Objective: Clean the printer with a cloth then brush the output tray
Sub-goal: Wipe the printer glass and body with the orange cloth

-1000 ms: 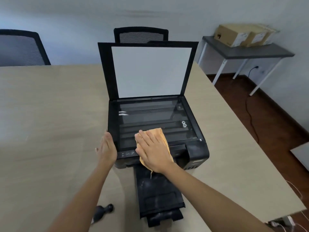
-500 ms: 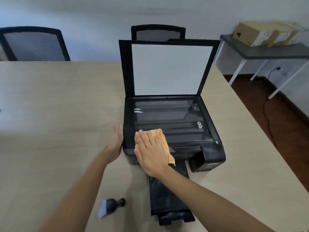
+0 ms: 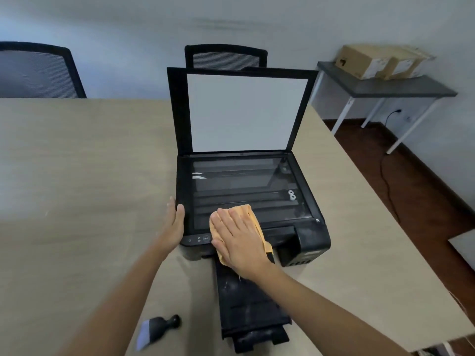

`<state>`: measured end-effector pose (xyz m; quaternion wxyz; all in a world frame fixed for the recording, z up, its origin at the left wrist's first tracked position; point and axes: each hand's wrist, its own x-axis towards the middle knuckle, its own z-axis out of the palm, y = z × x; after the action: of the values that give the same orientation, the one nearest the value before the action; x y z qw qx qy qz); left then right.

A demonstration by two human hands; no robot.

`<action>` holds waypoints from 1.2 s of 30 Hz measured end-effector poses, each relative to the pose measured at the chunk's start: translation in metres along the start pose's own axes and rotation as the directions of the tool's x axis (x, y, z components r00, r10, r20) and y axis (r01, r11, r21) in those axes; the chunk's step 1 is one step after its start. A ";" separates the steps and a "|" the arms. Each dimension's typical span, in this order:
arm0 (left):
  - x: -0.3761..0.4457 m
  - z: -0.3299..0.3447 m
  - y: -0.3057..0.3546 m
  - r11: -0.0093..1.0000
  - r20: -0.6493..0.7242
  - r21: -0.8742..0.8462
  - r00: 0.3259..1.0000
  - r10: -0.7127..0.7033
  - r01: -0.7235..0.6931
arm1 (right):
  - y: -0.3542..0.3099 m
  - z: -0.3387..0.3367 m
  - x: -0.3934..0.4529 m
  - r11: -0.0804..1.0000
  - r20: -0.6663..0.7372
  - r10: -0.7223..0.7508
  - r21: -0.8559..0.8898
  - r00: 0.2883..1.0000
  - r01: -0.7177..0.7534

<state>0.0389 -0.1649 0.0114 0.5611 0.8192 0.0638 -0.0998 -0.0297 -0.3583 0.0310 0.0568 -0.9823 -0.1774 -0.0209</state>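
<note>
A black printer (image 3: 312, 238) sits on a beige table with its scanner lid (image 3: 246, 111) raised upright and the glass exposed. My right hand (image 3: 240, 242) lies flat on an orange cloth (image 3: 253, 217), pressing it onto the front edge of the glass and the control strip. My left hand (image 3: 174, 222) is braced against the printer's left front side, fingers straight. The dusty black output tray (image 3: 252, 307) sticks out toward me below the printer. A small brush (image 3: 156, 328) with a black knob handle and pale bristles lies on the table left of the tray.
The beige table (image 3: 84, 176) stretches left and behind the printer. Two black mesh chairs (image 3: 38, 70) stand at its far edge. At the right, a grey side table (image 3: 385, 84) carries cardboard boxes (image 3: 370, 61). A black cable (image 3: 388, 173) runs over the dark floor.
My right hand has kept the cloth near the front of the glass, sliding slightly over the control strip. My left hand has shifted up along the printer's left side. The camera view moved.
</note>
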 end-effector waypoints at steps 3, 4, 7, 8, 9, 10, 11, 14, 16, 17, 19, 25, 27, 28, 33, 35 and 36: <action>0.003 0.001 -0.010 0.990 -0.015 0.135 0.999 -0.048 0.050 | 0.046 0.004 -0.022 0.997 -0.013 0.062 -0.034 0.998 -0.063; 0.002 0.001 -0.007 0.980 -0.033 0.183 0.997 -0.071 0.076 | 0.058 0.004 -0.028 0.993 -0.039 0.111 -0.030 0.993 -0.113; -0.014 0.007 0.013 0.937 -0.162 0.323 0.983 -0.084 0.133 | 0.079 -0.007 -0.032 0.986 -0.078 0.167 0.036 0.983 -0.164; -0.022 0.012 0.020 0.925 -0.212 0.364 0.977 -0.033 0.111 | 0.083 -0.015 -0.033 0.981 -0.096 0.190 0.040 0.977 -0.187; -0.031 0.020 0.028 0.908 -0.251 0.416 0.967 0.052 0.059 | 0.091 -0.029 -0.034 0.974 -0.110 0.225 0.043 0.968 -0.221; -0.039 0.028 0.031 0.881 -0.262 0.473 0.954 0.146 -0.005 | 0.104 -0.040 -0.036 0.953 -0.131 0.298 0.088 0.945 -0.289; -0.046 0.038 0.033 0.834 -0.243 0.546 0.938 0.246 -0.078 | 0.117 -0.050 -0.038 0.913 -0.172 0.402 0.153 0.899 -0.379; -0.067 0.078 0.034 0.610 -0.018 0.741 0.900 0.436 -0.281 | 0.124 -0.074 -0.044 0.882 -0.291 0.469 0.209 0.834 -0.423; -0.081 0.108 0.028 0.447 0.166 0.803 0.868 0.467 -0.395 | 0.107 -0.053 -0.050 0.980 -0.123 0.184 -0.060 0.975 -0.192; -0.086 0.118 0.024 0.393 0.230 0.814 0.858 0.459 -0.429 | 0.099 -0.036 -0.058 0.994 -0.017 0.089 -0.063 0.996 -0.090; -0.091 0.128 0.018 0.333 0.283 0.833 0.857 0.431 -0.442 | 0.108 -0.012 -0.075 0.996 0.007 0.030 -0.089 1.000 -0.030; -0.091 0.132 0.019 0.304 0.246 0.878 0.894 0.375 -0.370 | 0.139 -0.006 -0.090 0.978 -0.021 0.201 -0.053 0.979 -0.202; -0.091 0.133 0.021 0.309 0.240 0.880 0.898 0.368 -0.362 | 0.134 0.000 -0.091 0.998 -0.025 0.061 -0.014 0.998 -0.061; -0.092 0.132 0.021 0.306 0.236 0.882 0.898 0.372 -0.359 | 0.140 -0.002 -0.091 1.000 -0.023 -0.028 -0.008 0.999 0.028; -0.091 0.131 0.020 0.294 0.246 0.883 0.893 0.376 -0.366 | 0.171 -0.011 -0.098 0.991 -0.035 0.133 0.035 0.991 -0.131; -0.091 0.132 0.021 0.300 0.237 0.883 0.895 0.377 -0.361 | 0.162 -0.003 -0.099 0.944 -0.095 0.319 0.118 0.943 -0.308; -0.092 0.132 0.021 0.306 0.238 0.881 0.897 0.373 -0.360 | 0.155 0.001 -0.100 0.929 -0.116 0.361 0.124 0.925 -0.348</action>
<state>-0.0578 -0.2949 0.0060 0.0303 0.9821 -0.1853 0.0165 -0.0695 -0.5369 0.0080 0.1215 -0.9902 0.0067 -0.0684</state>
